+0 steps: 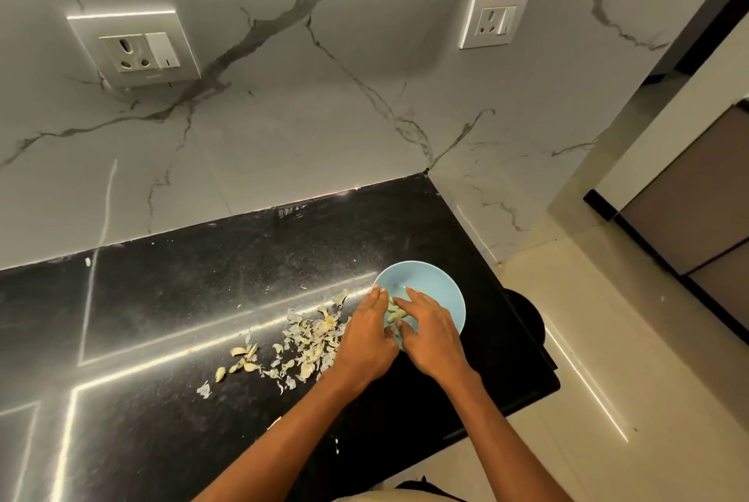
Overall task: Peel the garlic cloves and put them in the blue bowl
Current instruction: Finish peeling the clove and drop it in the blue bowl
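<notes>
Landmark: blue bowl (435,282), standing on the black bench (162,298) close to its right end and near the front edge.
Left hand (367,333): over the bowl's left rim, fingers stretched out toward the far side, fingertips reaching past the rim.
Left grip: released; fingers straight, nothing seen held.
Right hand (431,329): over the bowl's near half, fingers spread and straight, index pointing into the bowl, thumb angled toward the left hand.
Right grip: released; nothing seen pinched, though the palm side is hidden.
Peeled garlic cloves (396,314): inside the bowl, a small pale greenish cluster showing in the gap between the two hands.
Unpeeled cloves (243,359): a few on the bench, well left of the bowl, apart from it.
Garlic skins (312,343): papery scatter on the bench from just left of the bowl out toward the unpeeled cloves.
Wall: marble (324,116) behind the bowl, two sockets, one (140,51) far left, one (494,19) above the bowl.
</notes>
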Motion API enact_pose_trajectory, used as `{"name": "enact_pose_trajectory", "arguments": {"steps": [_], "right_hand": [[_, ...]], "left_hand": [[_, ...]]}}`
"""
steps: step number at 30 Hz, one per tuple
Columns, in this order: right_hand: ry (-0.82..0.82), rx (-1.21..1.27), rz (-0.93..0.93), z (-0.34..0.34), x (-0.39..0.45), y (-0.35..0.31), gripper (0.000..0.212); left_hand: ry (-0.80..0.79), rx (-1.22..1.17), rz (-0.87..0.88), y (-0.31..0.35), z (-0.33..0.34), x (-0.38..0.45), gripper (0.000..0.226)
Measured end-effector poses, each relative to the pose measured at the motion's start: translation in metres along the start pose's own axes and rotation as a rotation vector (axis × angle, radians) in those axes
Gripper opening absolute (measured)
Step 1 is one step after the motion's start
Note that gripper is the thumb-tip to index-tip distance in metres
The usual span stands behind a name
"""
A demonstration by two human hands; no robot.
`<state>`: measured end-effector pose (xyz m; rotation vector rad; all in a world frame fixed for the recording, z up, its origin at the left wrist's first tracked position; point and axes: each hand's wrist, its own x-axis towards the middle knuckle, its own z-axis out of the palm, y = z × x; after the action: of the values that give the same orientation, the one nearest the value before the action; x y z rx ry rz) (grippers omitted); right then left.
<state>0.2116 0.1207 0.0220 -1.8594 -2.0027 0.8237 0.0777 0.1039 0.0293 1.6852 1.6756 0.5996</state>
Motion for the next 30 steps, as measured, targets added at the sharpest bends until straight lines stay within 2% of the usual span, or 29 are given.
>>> {"name": "enact_pose_trajectory", "arguments": {"steps": [7,14,21,30], "right_hand": [[0.052,-0.037,-0.122,0.010,0.000,-0.017,0.049],[0.167,-0.009,-0.364,0.037,0.003,-0.050,0.036],[-0.056,-0.006,-0.502,0.067,0.005,-0.082,0.040],[-0.207,-0.017,-0.559,0.107,0.009,-0.108,0.044]], "left_hand": [[0.069,-0.077,0.002,-0.003,-0.009,-0.002,0.066],[0.280,-0.161,-0.034,-0.024,-0.038,-0.023,0.056],[0.431,-0.186,-0.130,-0.052,-0.060,-0.053,0.054],[0.643,-0.200,-0.362,-0.102,-0.064,-0.086,0.052]]}}
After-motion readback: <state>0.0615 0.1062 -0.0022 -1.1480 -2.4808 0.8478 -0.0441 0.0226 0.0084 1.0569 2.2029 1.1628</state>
